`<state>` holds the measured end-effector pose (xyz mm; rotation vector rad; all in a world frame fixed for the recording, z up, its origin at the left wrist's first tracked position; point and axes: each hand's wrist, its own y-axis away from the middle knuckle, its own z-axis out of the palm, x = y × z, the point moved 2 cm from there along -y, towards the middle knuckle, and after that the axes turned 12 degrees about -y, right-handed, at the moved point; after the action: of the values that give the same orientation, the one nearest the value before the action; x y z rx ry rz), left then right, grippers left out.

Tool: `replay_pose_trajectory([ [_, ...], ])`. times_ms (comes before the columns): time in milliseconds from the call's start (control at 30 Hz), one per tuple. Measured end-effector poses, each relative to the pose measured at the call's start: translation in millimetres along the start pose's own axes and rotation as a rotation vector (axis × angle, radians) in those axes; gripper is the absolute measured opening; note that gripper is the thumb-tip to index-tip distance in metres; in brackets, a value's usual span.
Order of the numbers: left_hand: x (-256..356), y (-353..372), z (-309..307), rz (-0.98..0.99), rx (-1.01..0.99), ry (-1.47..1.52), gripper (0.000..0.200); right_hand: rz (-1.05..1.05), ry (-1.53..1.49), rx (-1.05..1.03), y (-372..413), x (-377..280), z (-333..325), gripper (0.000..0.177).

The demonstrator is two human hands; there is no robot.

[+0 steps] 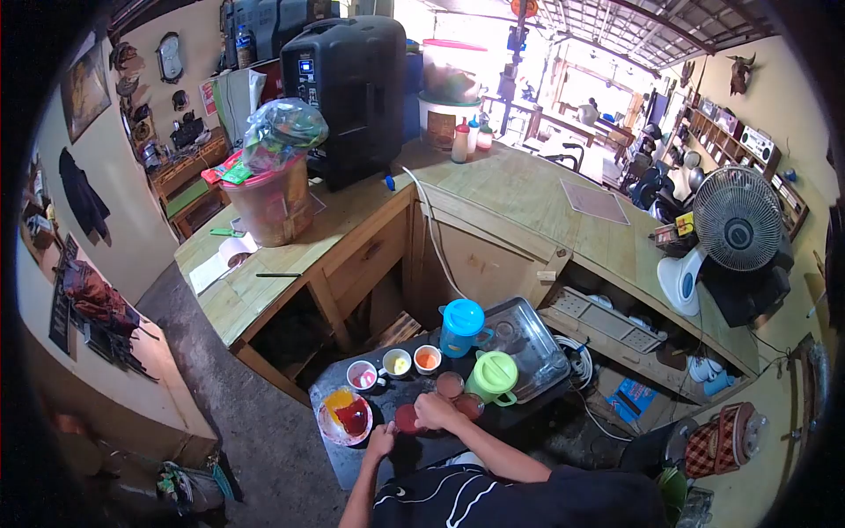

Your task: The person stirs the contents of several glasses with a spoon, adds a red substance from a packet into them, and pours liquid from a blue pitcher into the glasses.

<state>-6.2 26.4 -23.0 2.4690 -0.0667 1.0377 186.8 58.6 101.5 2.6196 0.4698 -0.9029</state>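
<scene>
My right hand (433,412) is closed over a glass of red contents (407,420) on the dark low table (339,453); what its fingers pinch is too small to make out. Beside that glass, on its left, is my left hand (382,438), fingers curled, its grip unclear. A plate with yellow and red pieces (345,416) lies left of my hands. Two more glasses with brownish-red contents, one at the back (450,385) and one at the right (469,406), stand near my right hand. Behind are three cups: pink (362,376), yellow (397,363) and orange (428,359).
A blue pitcher (462,327), a green pitcher (494,377) and a metal tray (539,352) stand at the table's back and right. A wooden counter (502,198) wraps around it, bearing a black speaker (345,101), a pink bucket (268,207) and a fan (738,218).
</scene>
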Motion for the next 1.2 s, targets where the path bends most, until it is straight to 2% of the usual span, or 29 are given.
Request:
replay_pose_trajectory([
  [100, 7.1, 4.0, -7.5, -0.011, -0.022, -0.029, 0.050, 0.177, -0.550, -0.194, 0.2, -8.9, -4.2, 0.021],
  [200, 4.1, 2.9, -4.2, -0.031, -0.024, 0.012, 0.051, 0.174, -0.409, 0.187, 0.8, -21.8, -16.0, 0.021],
  [300, -4.5, -1.3, 1.1, -0.034, -0.006, 0.020, 0.051, 0.124, -0.122, 0.215, -4.0, -13.2, -9.4, 0.022],
  [400, -2.0, 1.0, 1.9, 0.018, 0.042, 0.053, 0.052, 0.078, -0.111, -0.002, -0.9, -10.5, -5.3, 0.021],
  [500, 4.2, 5.3, -2.1, 0.065, 0.079, 0.052, 0.053, 0.085, -0.450, -0.217, -0.4, -16.6, -9.2, 0.019],
  [600, 3.8, 5.1, -2.6, 0.058, 0.076, 0.047, 0.053, 0.090, -0.400, 0.138, 1.4, -21.2, -15.1, 0.019],
  [700, 3.2, 2.7, -2.3, -0.019, 0.013, 0.028, 0.050, 0.184, -0.140, 0.223, -0.8, -13.8, -8.9, 0.023],
  [800, 4.8, 4.4, -4.8, -0.040, -0.010, 0.043, 0.050, 0.115, -0.147, -0.120, 3.3, -18.3, -14.0, 0.022],
  [900, 5.0, 3.1, -4.4, -0.019, -0.016, 0.043, 0.050, 0.016, -0.415, -0.118, 0.1, -18.4, -13.9, 0.020],
  [1000, -0.3, 2.5, -0.5, 0.032, 0.030, 0.086, 0.050, 0.104, -0.374, 0.224, 0.3, -17.9, -17.1, 0.020],
  [1100, -1.0, 1.1, 1.8, 0.061, 0.063, 0.106, 0.052, 0.075, -0.164, 0.221, -5.6, -4.4, -5.6, 0.022],
  [1200, 8.7, 7.2, -7.0, -0.007, -0.004, 0.085, 0.050, -0.008, -0.145, -0.143, -2.0, -9.0, -5.9, 0.022],
])
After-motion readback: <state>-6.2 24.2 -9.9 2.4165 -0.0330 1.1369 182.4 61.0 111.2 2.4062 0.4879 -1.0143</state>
